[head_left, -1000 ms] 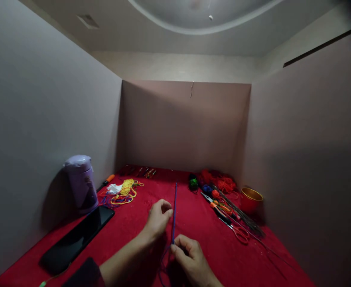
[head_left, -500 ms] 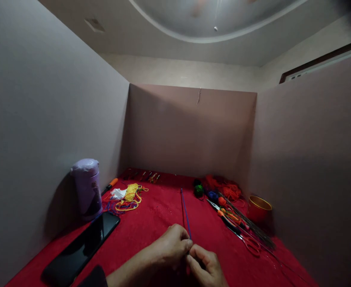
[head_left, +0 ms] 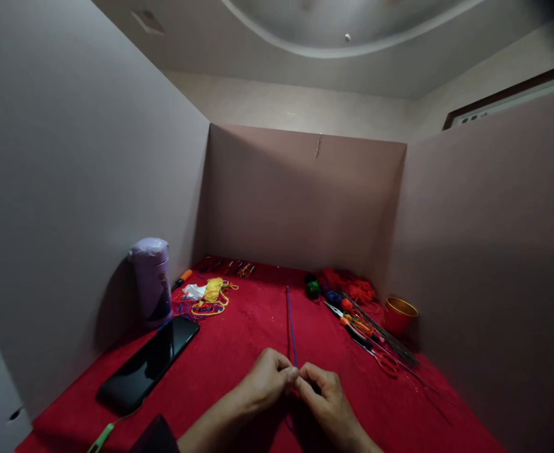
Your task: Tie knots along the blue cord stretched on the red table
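A thin blue cord [head_left: 292, 327] runs from a point far out on the red cloth back toward me, drawn straight, down to my fingertips. My left hand [head_left: 272, 375] pinches its near end between thumb and forefinger. Touching it from the other side, my right hand [head_left: 322, 393] also has thumb and forefinger pressed together at the cord. A loose dark strand hangs below the fingers. The exact spot where the fingers meet is too small to make out.
On the left stand a lilac flask [head_left: 152, 283], a black phone [head_left: 149, 365] and yellow yarn [head_left: 214, 289]. To the right lie pliers [head_left: 345, 321], red-handled scissors [head_left: 385, 363], thin sticks [head_left: 395, 343], yarn balls [head_left: 312, 289] and a red cup [head_left: 398, 314]. Grey panels enclose three sides.
The view has shifted, bringing a green-ended item into sight at lower left. Both hands sit slightly higher in the picture, still pinching at the cord's near end.
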A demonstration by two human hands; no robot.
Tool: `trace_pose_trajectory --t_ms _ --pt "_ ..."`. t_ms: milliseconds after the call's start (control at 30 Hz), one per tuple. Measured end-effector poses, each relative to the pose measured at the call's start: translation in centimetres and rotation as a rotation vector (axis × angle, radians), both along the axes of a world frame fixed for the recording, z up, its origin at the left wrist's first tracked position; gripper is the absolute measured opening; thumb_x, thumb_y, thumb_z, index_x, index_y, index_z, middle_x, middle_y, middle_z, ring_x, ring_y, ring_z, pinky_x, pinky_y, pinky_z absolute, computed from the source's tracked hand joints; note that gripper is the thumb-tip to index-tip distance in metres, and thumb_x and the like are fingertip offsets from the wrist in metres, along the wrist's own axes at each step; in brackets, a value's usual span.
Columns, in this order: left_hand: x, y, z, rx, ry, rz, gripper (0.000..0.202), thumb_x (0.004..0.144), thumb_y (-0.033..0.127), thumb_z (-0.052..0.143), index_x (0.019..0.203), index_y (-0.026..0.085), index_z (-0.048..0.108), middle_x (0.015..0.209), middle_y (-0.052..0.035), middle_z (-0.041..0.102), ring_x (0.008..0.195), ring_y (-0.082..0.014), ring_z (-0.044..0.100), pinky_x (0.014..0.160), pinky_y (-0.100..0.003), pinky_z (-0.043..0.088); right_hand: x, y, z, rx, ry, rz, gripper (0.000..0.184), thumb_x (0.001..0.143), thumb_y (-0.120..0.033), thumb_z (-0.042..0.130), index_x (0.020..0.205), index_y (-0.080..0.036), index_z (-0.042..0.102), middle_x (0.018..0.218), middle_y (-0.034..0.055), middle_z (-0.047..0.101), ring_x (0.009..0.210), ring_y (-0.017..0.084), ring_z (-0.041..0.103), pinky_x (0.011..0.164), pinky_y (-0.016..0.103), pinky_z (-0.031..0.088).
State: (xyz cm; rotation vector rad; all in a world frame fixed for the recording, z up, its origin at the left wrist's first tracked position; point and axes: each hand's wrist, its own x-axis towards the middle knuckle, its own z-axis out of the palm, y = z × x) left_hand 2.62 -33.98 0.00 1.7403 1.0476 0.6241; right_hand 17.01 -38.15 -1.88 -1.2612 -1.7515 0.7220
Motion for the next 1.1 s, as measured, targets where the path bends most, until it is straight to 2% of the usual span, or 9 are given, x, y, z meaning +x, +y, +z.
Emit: trace_pose_trajectory --t_ms 133,267,333,600,900,1100 --pt "-0.4 -0.7 -0.1 0.098 0.018 0.094 0.024 0.067 0.023 0.046 0.058 0.009 0.063 0.050 0.0015 0.049 0.051 -0.0095 0.042 0.050 -0.021 0.028 -0.2 -0.2 0.0 0.072 -0.101 -0.056 0.035 0.084 -0.038 0.048 0.059 -0.014 0.054 0.052 -0.0033 0.045 0.051 0.009 0.038 0.049 0.021 0.026" --pt "-0.7 -1.5 0.3 0.269 0.112 0.165 0.025 0.070 0.024 0.046 0.060 0.011 0.065 0.054 -0.0009 0.057 0.056 -0.0115 0.047 0.053 -0.023 0.028 -0.3 -0.4 0.0 0.098 -0.137 -0.009 0.031 0.086 -0.034 0.046 0.063 -0.015 0.053 0.056 -0.0027 0.048 0.055 0.010 0.042 0.053 0.022 0.029" --pt "-0.8 -1.6 0.4 0.300 0.139 0.171 0.026 0.071 0.024 0.044 0.060 0.012 0.064 0.055 -0.0012 0.057 0.056 -0.0117 0.047 0.053 -0.023 0.027 -0.2 -0.4 -0.1 0.094 -0.147 0.018 0.029 0.086 -0.033 0.045 0.065 -0.015 0.054 0.059 -0.0023 0.050 0.057 0.011 0.044 0.055 0.022 0.030" --pt "-1.1 -1.1 -0.4 0.163 0.015 0.136 0.018 0.065 0.019 0.046 0.060 0.011 0.062 0.054 0.0004 0.053 0.056 -0.0106 0.046 0.052 -0.021 0.030 -0.1 -0.4 -0.3 0.086 -0.172 0.040 0.028 0.088 -0.032 0.043 0.066 -0.016 0.050 0.059 -0.0028 0.048 0.057 0.011 0.044 0.055 0.022 0.028" --pt "-0.3 -0.9 -0.9 0.016 -0.088 0.230 0.012 0.059 0.020 0.049 0.054 0.011 0.057 0.049 0.0018 0.049 0.050 -0.0095 0.043 0.047 -0.021 0.029 -0.1 -0.5 -0.4 0.105 -0.184 0.056 0.026 0.088 -0.029 0.040 0.068 -0.017 0.050 0.061 -0.0021 0.050 0.058 0.011 0.046 0.056 0.023 0.029" --pt "-0.3 -1.1 -0.8 -0.011 -0.116 0.215 0.013 0.060 0.022 0.049 0.056 0.012 0.056 0.050 0.0016 0.050 0.050 -0.0098 0.044 0.048 -0.021 0.029 0.0 -0.5 -0.2 0.087 -0.161 0.045 0.028 0.088 -0.032 0.040 0.066 -0.017 0.048 0.059 -0.0028 0.047 0.057 0.011 0.043 0.055 0.023 0.029"
